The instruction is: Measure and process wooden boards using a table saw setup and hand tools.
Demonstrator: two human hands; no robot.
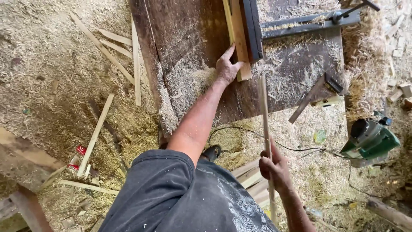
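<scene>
Your left hand (227, 66) lies flat and open on the worktop (189, 38), fingers spread, with the fingertips pressing the near end of a pale wooden board (238, 41). That board runs along the dark metal fence (253, 30) toward the far edge of the worktop, and its near end sits roughly mid-surface, just beside a drift of sawdust (189, 86). It looks as if you are at the positioning step: seating the board against the fence with one hand. The next move would seem to call for firm, even sideways pressure, so the board stays snug along its whole length, with your fingers kept clear of the fence line.

Your right hand (274, 167) is closed around a thin wooden strip (265, 116), gripping it near its lower end. The strip stands off the near edge of the worktop, its upper tip reaching over the surface, near the board's end but not touching it. Toward the worktop's right edge lies a square (315, 94). A green power saw (369, 139) rests on the shavings-covered floor beyond the right edge, well apart from both hands.
</scene>
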